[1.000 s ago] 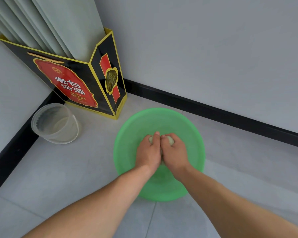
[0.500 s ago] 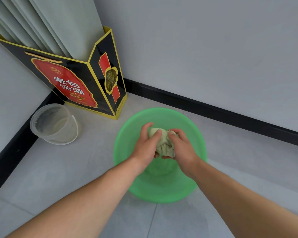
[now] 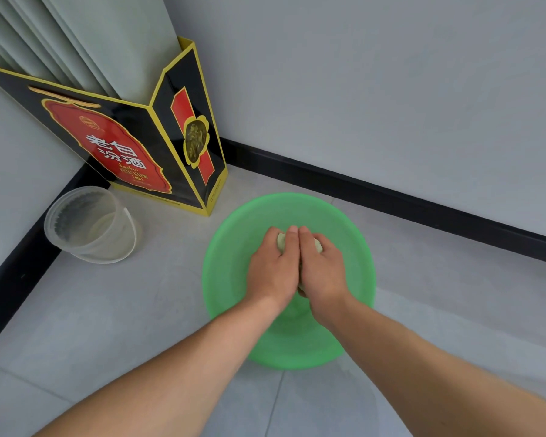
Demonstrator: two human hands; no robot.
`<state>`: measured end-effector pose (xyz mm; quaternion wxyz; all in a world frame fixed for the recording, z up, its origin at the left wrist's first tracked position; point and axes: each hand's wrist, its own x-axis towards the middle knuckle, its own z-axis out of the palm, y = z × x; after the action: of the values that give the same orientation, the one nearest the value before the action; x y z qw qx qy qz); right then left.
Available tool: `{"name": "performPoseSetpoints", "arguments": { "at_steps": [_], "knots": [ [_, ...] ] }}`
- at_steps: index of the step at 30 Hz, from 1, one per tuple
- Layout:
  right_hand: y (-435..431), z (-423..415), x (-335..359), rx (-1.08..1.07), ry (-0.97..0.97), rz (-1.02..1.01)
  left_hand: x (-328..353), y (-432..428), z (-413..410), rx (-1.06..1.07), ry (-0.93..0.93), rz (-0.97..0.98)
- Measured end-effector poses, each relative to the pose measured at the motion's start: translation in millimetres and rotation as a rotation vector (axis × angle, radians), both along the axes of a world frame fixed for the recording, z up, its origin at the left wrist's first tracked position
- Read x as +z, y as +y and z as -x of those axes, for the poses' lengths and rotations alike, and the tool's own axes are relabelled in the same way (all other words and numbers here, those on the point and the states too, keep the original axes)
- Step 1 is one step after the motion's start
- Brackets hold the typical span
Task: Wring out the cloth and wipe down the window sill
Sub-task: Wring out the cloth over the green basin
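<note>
Over the green basin (image 3: 234, 247), both hands (image 3: 297, 266) have closed together again, clamped on the cloth (image 3: 281, 242): wringing continues.

A grey tiled floor (image 3: 108, 310) is carrying a green basin (image 3: 227, 250), with a clear plastic tub (image 3: 120, 234) sitting to its left and a black, red and yellow carton (image 3: 123, 146) standing in the corner.

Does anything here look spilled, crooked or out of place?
One oddity: the grey pleated curtain appears to hang down into the open top of the black-and-red cardboard box standing in the corner, instead of falling free to the floor.
</note>
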<state>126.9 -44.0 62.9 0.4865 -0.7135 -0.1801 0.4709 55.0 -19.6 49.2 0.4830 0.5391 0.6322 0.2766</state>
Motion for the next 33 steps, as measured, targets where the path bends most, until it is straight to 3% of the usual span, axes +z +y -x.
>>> {"name": "performPoseSetpoints", "arguments": {
  "at_steps": [15,20,24,27,30,33],
  "knots": [
    [6.2,-3.0,-0.9,0.089,-0.054,-0.027,2.7,0.4,3.4,0.013,-0.098,0.025],
    [5.9,-3.2,-4.3,0.124,-0.088,0.011,-3.4,1.8,4.9,-0.020,-0.043,0.044],
    [7.9,-4.4,-2.5,0.175,-0.030,0.119,-7.6,10.2,9.0,-0.039,0.009,0.158],
    [7.3,-9.0,0.1,0.210,-0.024,0.097,-1.8,14.4,16.3,-0.035,-0.185,0.309],
    [7.0,-9.0,0.3,0.157,-0.068,-0.007,1.0,11.1,18.0,-0.053,-0.265,0.247],
    [5.7,1.9,2.0,0.090,-0.069,-0.052,1.0,1.8,9.1,0.044,-0.138,0.096]
  ]
}}
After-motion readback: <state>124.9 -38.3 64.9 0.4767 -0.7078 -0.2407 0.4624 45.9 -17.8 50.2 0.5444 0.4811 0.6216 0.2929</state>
